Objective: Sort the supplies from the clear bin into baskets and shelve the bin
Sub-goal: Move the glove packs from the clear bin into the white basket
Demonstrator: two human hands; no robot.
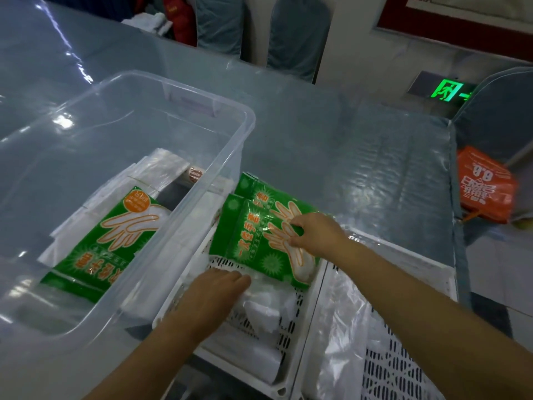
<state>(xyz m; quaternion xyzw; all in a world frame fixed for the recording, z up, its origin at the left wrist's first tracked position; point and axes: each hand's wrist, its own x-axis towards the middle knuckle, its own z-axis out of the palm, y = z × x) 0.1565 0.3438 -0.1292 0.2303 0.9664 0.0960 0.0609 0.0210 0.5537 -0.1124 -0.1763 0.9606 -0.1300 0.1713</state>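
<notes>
Right hand [313, 233] grip pinches glossy green glove packet [259, 243]; left hand [213, 295] flat on crinkled white bags [268, 310].

The left hand [215, 295] is covering part of the white packets [268, 310] in the near basket [291, 368], its fingertips lying flat on them. The right hand [314, 233] is hiding the middle of the top green pack [259, 243], and that pack is masking most of the one beneath. The bin [184, 215] wall is blurring the green pack [106, 241] inside, its print too smeared to read. The right basket [403, 370] is running off the bottom edge. Both forearms are getting cut off there too.
</notes>
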